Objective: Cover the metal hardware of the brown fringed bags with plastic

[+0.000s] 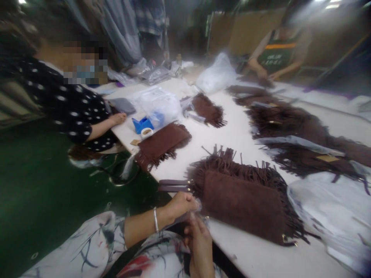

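Note:
In the head view, my left hand (181, 204), with a silver bangle at the wrist, is pinched at the near left corner of a dark brown fringed suede bag (243, 204). Clear plastic film (198, 205) shows at its fingertips. Just below, my right hand (200, 237) has thumb and fingers closed together close to the same film; what they grip is hidden. The bag lies flat on the white table (232, 247), fringe spread along its far and right sides. A brown strap (175, 185) with metal fittings sticks out left over the table edge.
Another fringed bag (164, 143) lies beside a white tape roll (147, 133) and a blue tape dispenser (142, 125). Several more bags (290, 123) are heaped at right, near white plastic bags (330, 212). Co-workers sit at left (66, 104) and far right (279, 58).

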Motion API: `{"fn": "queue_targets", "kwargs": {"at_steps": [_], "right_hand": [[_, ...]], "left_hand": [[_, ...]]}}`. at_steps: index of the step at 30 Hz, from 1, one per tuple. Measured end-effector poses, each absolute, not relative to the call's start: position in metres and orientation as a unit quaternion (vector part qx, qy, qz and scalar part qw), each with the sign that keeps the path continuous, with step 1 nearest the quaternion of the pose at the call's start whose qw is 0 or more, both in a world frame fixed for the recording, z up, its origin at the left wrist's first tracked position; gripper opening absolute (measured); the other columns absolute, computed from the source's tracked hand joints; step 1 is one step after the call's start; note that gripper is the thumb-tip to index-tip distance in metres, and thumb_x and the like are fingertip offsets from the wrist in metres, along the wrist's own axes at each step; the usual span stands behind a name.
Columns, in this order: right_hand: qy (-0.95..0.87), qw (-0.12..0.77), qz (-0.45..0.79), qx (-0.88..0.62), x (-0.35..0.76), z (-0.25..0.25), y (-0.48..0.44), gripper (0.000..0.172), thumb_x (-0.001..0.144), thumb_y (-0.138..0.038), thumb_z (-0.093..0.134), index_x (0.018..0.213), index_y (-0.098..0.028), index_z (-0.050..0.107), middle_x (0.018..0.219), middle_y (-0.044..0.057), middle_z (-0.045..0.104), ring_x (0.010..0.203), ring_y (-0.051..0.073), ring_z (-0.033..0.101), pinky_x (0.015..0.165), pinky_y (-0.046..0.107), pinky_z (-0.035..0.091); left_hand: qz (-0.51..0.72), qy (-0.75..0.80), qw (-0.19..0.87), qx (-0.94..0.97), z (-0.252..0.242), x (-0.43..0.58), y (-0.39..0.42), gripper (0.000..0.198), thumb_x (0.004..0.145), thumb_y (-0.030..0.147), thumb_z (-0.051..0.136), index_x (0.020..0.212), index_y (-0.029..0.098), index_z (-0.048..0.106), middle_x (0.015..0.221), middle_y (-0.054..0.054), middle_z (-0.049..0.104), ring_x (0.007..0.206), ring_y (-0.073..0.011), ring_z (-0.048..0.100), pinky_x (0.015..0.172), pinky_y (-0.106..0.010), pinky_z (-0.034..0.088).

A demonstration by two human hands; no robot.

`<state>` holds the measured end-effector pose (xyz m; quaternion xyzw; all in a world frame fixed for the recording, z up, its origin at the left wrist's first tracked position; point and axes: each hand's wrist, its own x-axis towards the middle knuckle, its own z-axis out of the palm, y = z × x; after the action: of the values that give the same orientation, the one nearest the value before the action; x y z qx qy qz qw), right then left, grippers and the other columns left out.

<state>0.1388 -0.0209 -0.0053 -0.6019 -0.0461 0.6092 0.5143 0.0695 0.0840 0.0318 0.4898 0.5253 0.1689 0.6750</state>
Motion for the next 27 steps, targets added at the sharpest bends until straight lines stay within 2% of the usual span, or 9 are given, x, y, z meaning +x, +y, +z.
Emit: {"fn": "queue_targets", "kwargs": {"at_steps": [4, 7, 10, 15, 21, 25, 27], "right_hand": [[-0.037, 0.546, 0.602, -0.581, 0.135, -0.001, -0.013, 0.049, 0.063, -0.06, 0.077, 0.071, -0.017, 0.056, 0.047, -0.008, 0.045, 0.038, 0.003, 0.033, 0.038, 0.015, 0.024], [-0.041, 0.551, 0.607, -0.571, 0.136, 0.001, -0.012, 0.047, 0.066, -0.06, 0.075, 0.072, -0.018, 0.054, 0.047, -0.009, 0.043, 0.038, 0.004, 0.031, 0.038, 0.016, 0.021], [-0.039, 0.552, 0.601, -0.577, 0.137, -0.001, -0.015, 0.046, 0.068, -0.058, 0.076, 0.075, -0.018, 0.054, 0.049, -0.009, 0.045, 0.039, 0.005, 0.035, 0.039, 0.016, 0.024], [-0.037, 0.551, 0.59, -0.59, 0.136, -0.005, -0.018, 0.046, 0.064, -0.056, 0.079, 0.081, -0.019, 0.057, 0.051, -0.01, 0.046, 0.04, 0.006, 0.037, 0.039, 0.017, 0.029], [-0.039, 0.551, 0.55, -0.627, 0.136, -0.004, -0.016, 0.048, 0.061, -0.055, 0.08, 0.082, -0.018, 0.057, 0.049, -0.009, 0.049, 0.039, 0.007, 0.039, 0.038, 0.018, 0.027], [-0.086, 0.55, 0.514, -0.653, 0.137, 0.003, -0.019, 0.043, 0.064, -0.054, 0.077, 0.073, -0.018, 0.057, 0.048, -0.008, 0.047, 0.04, 0.007, 0.039, 0.039, 0.019, 0.029], [-0.119, 0.535, 0.489, -0.679, 0.137, 0.006, -0.023, 0.042, 0.068, -0.056, 0.075, 0.077, -0.018, 0.059, 0.05, -0.007, 0.05, 0.042, 0.009, 0.042, 0.041, 0.02, 0.032]], "left_hand": [[0.167, 0.525, 0.682, 0.481, 0.026, 0.069, 0.081, 0.033, 0.066, 0.044, 0.07, 0.06, 0.014, 0.059, 0.049, 0.003, 0.047, 0.046, -0.0099, 0.039, 0.046, -0.024, 0.027], [0.187, 0.473, 0.723, 0.466, 0.025, 0.06, 0.079, 0.041, 0.072, 0.052, 0.068, 0.067, 0.013, 0.061, 0.056, 0.001, 0.051, 0.05, -0.0101, 0.042, 0.048, -0.023, 0.029], [0.227, 0.458, 0.745, 0.428, 0.023, 0.043, 0.073, 0.044, 0.078, 0.056, 0.064, 0.08, 0.011, 0.064, 0.068, -0.003, 0.059, 0.058, -0.0125, 0.051, 0.055, -0.024, 0.036], [0.277, 0.512, 0.713, 0.391, 0.011, 0.026, 0.059, 0.034, 0.068, 0.04, 0.075, 0.081, 0.011, 0.063, 0.069, -0.003, 0.062, 0.061, -0.0132, 0.054, 0.06, -0.025, 0.039], [0.303, 0.525, 0.673, 0.424, 0.009, 0.041, 0.057, 0.013, 0.065, 0.022, 0.068, 0.072, 0.013, 0.061, 0.061, 0.0, 0.059, 0.056, -0.0114, 0.049, 0.054, -0.023, 0.034], [0.293, 0.502, 0.669, 0.463, 0.011, 0.044, 0.056, 0.01, 0.065, 0.019, 0.067, 0.072, 0.014, 0.06, 0.063, 0.0, 0.059, 0.058, -0.0119, 0.05, 0.054, -0.022, 0.034], [0.294, 0.493, 0.669, 0.472, 0.011, 0.043, 0.054, 0.008, 0.068, 0.019, 0.064, 0.073, 0.015, 0.06, 0.064, 0.0, 0.058, 0.059, -0.0119, 0.05, 0.054, -0.022, 0.033]]}}
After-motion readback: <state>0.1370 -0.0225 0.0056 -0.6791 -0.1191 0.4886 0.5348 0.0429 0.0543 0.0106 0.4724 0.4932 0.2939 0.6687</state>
